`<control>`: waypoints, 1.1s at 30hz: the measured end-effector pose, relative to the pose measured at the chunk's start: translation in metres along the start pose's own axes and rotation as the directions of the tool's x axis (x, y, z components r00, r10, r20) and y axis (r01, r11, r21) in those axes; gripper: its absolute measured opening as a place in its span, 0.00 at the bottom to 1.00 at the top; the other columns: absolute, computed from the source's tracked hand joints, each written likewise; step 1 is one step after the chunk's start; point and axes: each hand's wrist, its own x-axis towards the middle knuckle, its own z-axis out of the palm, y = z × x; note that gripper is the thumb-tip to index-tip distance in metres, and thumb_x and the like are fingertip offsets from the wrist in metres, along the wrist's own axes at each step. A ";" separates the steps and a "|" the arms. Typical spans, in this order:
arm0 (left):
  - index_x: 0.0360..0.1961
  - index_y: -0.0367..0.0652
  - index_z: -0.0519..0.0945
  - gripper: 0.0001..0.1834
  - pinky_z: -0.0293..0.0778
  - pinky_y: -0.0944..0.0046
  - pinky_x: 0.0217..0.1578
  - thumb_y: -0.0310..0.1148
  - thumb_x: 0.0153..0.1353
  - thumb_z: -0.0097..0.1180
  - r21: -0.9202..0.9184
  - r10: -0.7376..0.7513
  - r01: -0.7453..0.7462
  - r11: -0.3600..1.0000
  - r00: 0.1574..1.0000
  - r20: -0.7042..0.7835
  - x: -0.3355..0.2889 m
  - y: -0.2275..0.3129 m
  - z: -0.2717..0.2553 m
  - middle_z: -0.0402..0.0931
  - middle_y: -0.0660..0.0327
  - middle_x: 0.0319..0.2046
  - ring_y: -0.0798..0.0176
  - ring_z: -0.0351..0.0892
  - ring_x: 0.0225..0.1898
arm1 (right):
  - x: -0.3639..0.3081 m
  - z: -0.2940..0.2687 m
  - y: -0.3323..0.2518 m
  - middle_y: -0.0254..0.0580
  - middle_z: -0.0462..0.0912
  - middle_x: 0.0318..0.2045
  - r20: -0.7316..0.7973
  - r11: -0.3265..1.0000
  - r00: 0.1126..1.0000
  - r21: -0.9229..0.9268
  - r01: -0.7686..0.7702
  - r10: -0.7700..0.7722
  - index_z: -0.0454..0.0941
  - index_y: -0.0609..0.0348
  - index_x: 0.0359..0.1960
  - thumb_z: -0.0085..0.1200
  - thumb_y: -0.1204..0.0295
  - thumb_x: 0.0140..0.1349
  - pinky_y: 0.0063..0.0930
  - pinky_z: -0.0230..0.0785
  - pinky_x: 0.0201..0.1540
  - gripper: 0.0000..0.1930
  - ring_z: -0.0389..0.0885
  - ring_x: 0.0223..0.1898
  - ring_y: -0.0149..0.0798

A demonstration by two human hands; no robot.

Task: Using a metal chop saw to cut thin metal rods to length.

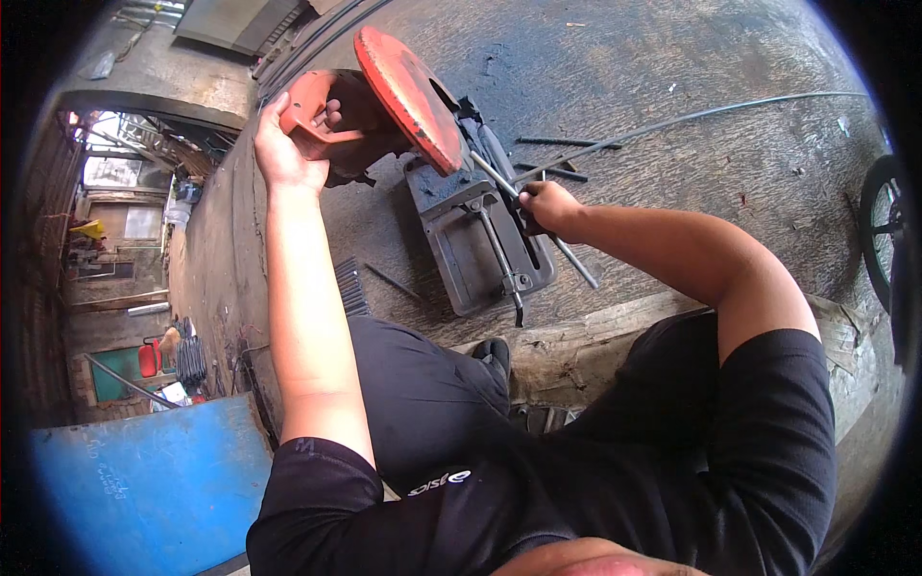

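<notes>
Left hand [291, 156] partly hidden by the red handle [336, 136], spoked wheel [887, 228] cut off at right

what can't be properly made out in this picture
Head view:
Right hand: fingertips hidden beneath it, so whether they grip the metal rod is unclear.
Red guard: covers any blade inside.
Left hand: part of its fingers is hidden by the red handle.
Wheel: far side cut off by the picture's dark rim.
</notes>
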 end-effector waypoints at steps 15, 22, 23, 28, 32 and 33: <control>0.54 0.29 0.68 0.28 0.75 0.52 0.45 0.43 0.62 0.39 -0.017 -0.018 0.018 1.000 1.000 0.014 0.000 -0.001 0.001 0.72 0.45 0.45 0.48 0.77 0.41 | -0.015 0.006 -0.017 0.32 0.65 0.23 0.409 0.935 0.902 0.245 -0.256 0.140 0.69 0.55 0.35 0.33 0.69 0.71 0.27 0.59 0.25 0.10 0.60 0.21 0.29; 0.51 0.30 0.71 0.25 0.77 0.56 0.42 0.42 0.62 0.40 -0.079 -0.026 0.027 0.997 1.000 0.015 0.001 -0.001 0.001 0.75 0.48 0.42 0.53 0.79 0.37 | -0.009 0.008 -0.016 0.31 0.63 0.23 0.347 0.965 0.931 0.189 -0.182 0.108 0.66 0.54 0.36 0.35 0.66 0.71 0.26 0.58 0.23 0.09 0.60 0.21 0.29; 0.51 0.30 0.71 0.25 0.77 0.56 0.42 0.42 0.62 0.40 -0.072 -0.029 0.031 0.997 0.999 0.025 0.001 -0.001 0.001 0.75 0.48 0.42 0.53 0.79 0.37 | -0.009 0.008 -0.016 0.33 0.63 0.22 0.326 0.967 0.939 0.183 -0.174 0.108 0.66 0.55 0.35 0.38 0.67 0.70 0.28 0.59 0.22 0.08 0.61 0.20 0.30; 0.52 0.30 0.70 0.27 0.76 0.55 0.41 0.43 0.61 0.41 -0.035 -0.021 0.021 0.999 1.000 -0.004 0.000 -0.001 0.002 0.75 0.48 0.43 0.53 0.78 0.37 | -0.004 0.009 -0.016 0.36 0.66 0.23 0.245 0.986 0.964 0.102 -0.130 0.102 0.66 0.59 0.36 0.43 0.67 0.69 0.32 0.63 0.21 0.08 0.64 0.20 0.32; 0.56 0.28 0.66 0.30 0.73 0.49 0.48 0.44 0.62 0.37 0.021 -0.017 0.018 1.000 1.000 -0.006 0.000 0.000 0.002 0.69 0.43 0.49 0.44 0.74 0.46 | 0.002 0.008 -0.014 0.39 0.69 0.24 0.147 0.998 0.987 -0.010 -0.065 0.065 0.68 0.63 0.40 0.50 0.68 0.66 0.32 0.66 0.20 0.10 0.68 0.20 0.33; 0.56 0.28 0.66 0.30 0.73 0.48 0.48 0.44 0.62 0.37 0.027 -0.020 0.021 0.999 1.000 -0.016 0.000 0.000 0.002 0.69 0.43 0.48 0.44 0.74 0.45 | 0.004 0.008 -0.014 0.39 0.69 0.24 0.119 0.998 0.991 -0.033 -0.058 0.061 0.68 0.64 0.42 0.52 0.68 0.65 0.32 0.67 0.20 0.12 0.69 0.20 0.33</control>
